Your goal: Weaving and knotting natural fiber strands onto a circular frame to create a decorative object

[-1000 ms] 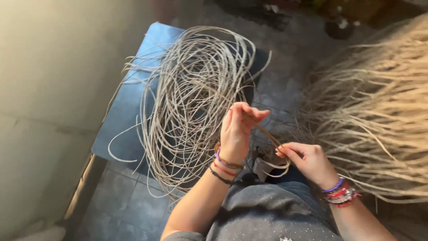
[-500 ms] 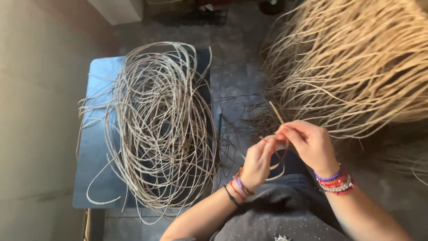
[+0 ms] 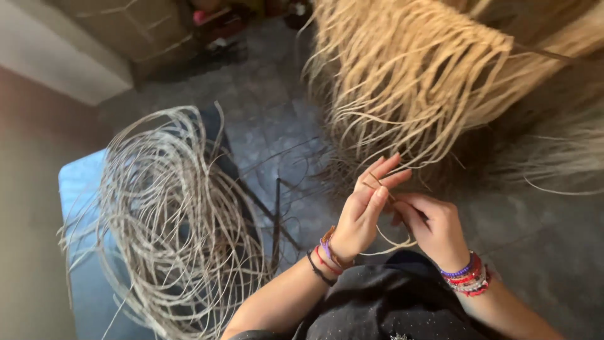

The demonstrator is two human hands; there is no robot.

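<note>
My left hand (image 3: 363,211) and my right hand (image 3: 428,221) meet in front of my lap, both pinching one thin pale cane strip (image 3: 393,244) that loops down between them. The left fingers point up, with the strip running between them. A big coil of grey-brown cane strips (image 3: 170,220) lies to the left on a blue surface (image 3: 78,182). A mass of hanging straw-coloured strips (image 3: 428,75) fills the upper right, just beyond my fingertips. Both wrists wear several bead and cord bracelets.
Grey tiled floor (image 3: 270,138) runs between the coil and the hanging strips. A pale wall (image 3: 38,63) stands at the upper left, with cluttered objects along the top edge. A few dark loose strips (image 3: 277,214) lie on the floor beside the coil. My dark clothing fills the bottom.
The view has swung right and up, so the coil sits further left and lower. My hands have come together, from apart over the coil to close under the hanging strips, still holding the strip.
</note>
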